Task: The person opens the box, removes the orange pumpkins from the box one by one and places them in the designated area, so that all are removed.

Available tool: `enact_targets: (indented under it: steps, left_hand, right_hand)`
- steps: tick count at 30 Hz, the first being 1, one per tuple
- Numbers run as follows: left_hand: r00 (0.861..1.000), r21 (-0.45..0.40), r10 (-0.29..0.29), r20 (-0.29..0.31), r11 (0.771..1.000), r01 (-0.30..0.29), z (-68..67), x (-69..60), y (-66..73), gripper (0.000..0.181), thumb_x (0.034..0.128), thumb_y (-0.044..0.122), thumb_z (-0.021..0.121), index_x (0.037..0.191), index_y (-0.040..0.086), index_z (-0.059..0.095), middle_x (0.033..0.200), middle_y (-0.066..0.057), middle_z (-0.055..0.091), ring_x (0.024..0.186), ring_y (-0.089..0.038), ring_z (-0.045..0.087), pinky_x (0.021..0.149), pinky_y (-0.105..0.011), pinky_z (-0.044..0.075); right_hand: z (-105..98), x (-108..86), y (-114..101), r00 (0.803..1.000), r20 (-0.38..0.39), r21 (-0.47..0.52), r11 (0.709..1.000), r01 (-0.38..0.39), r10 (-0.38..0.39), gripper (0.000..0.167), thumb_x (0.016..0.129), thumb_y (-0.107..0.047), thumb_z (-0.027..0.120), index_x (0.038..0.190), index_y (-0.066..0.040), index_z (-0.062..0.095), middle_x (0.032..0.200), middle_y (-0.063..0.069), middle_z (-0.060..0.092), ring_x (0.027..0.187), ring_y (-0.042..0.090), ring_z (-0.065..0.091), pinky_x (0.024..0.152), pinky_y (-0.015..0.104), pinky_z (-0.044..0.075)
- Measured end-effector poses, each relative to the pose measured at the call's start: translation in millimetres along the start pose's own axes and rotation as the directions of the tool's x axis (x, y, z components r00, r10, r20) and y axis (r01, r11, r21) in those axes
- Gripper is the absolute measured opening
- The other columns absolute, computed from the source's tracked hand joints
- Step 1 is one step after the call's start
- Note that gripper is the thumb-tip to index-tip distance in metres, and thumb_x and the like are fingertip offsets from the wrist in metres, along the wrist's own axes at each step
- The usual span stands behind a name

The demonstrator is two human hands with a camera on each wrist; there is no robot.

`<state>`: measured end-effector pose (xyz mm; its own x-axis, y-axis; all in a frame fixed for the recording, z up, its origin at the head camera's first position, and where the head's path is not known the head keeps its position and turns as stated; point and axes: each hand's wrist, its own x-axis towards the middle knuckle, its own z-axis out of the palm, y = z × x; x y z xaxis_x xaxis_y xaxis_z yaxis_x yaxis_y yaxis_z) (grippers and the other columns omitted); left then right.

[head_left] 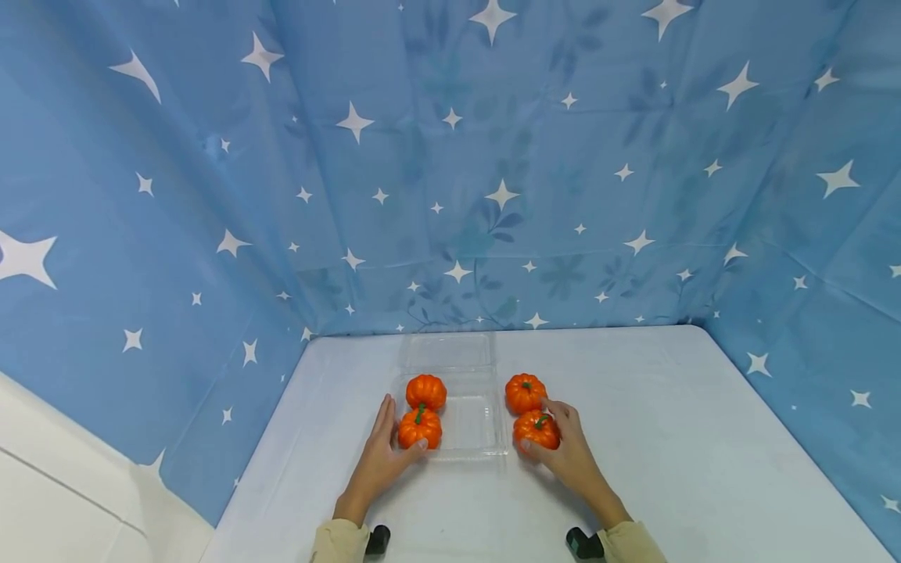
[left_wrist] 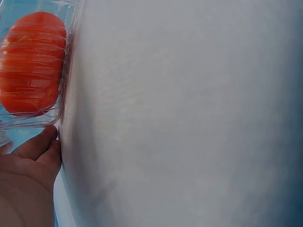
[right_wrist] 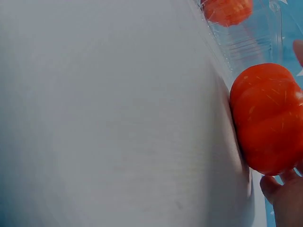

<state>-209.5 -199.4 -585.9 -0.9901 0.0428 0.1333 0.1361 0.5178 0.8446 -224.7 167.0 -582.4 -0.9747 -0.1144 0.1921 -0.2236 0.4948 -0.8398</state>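
A: From my seat I'm seeing two hands working over a white counter (head_left: 690, 438). What are you getting on the right?

B: I'm finding the right hand (head_left: 573, 461) curving its thumb and fingers around the near right pumpkin (head_left: 536, 430), partly closing on it. That orange piece is sitting on the counter, just outside the see-through box (head_left: 468, 422).

A: And its neighbour?

B: The far right pumpkin (head_left: 524, 391) is resting directly behind it, with the fingers reaching its edge. On the right wrist feed I'm seeing the near one's ribbed side up close.

A: Over on my left side, I'm watching the left hand (head_left: 380, 461) standing widely spread, its fingers lying fairly straight along the box's left side and its thumb pointing toward the front corner. I'm not seeing it grasping any pumpkin.

B: Which ones are sitting inside?

A: The front left pumpkin (head_left: 420, 430) and the back left pumpkin (head_left: 426, 391) are filling the left part, one behind the other, while the right part is showing its bare floor. The lid (head_left: 447, 350) is lying open toward the back.

B: Behind everything, I'm seeing a blue curtain (head_left: 422, 195) hanging with white stars.
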Motion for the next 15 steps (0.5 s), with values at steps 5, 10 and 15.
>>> enact_targets:
  steps: [5,10,15]
  left_hand:
    - [1.000,0.008,-0.006,0.008,1.000,0.006,-0.6,-0.7,1.0,0.114,0.0926,0.052,0.081,0.170,-0.001,0.016,0.179,-0.015,0.010,0.156,-0.040,0.034,0.121,-0.048,0.034]
    - [1.000,0.020,-0.008,0.004,1.000,0.007,-1.7,-1.6,3.4,0.114,0.0928,0.053,0.080,0.170,-0.001,0.016,0.179,-0.015,0.010,0.156,-0.040,0.034,0.120,-0.049,0.034]
    - [1.000,0.017,-0.004,0.007,1.000,0.004,-1.1,-1.7,3.9,0.113,0.0934,0.051,0.081,0.170,-0.002,0.016,0.179,-0.015,0.010,0.155,-0.040,0.035,0.121,-0.050,0.034]
  right_hand:
    - [-6,3.9,-8,1.000,-0.012,0.005,1.000,0.016,-0.016,0.089,0.091,-0.034,0.085,0.161,-0.001,0.039,0.166,0.028,0.023,0.149,0.056,0.032,0.114,0.076,0.030]
    - [-12,12.1,-20,0.998,-0.024,-0.009,0.999,0.052,-0.053,0.089,0.092,-0.032,0.083,0.164,-0.008,0.037,0.172,0.024,0.016,0.154,0.054,0.023,0.112,0.080,0.028]
    - [-16,18.8,-34,0.990,-0.055,-0.015,0.991,0.130,-0.130,0.084,0.093,-0.029,0.083,0.163,-0.011,0.040,0.174,0.023,0.016,0.154,0.056,0.022,0.107,0.084,0.030]
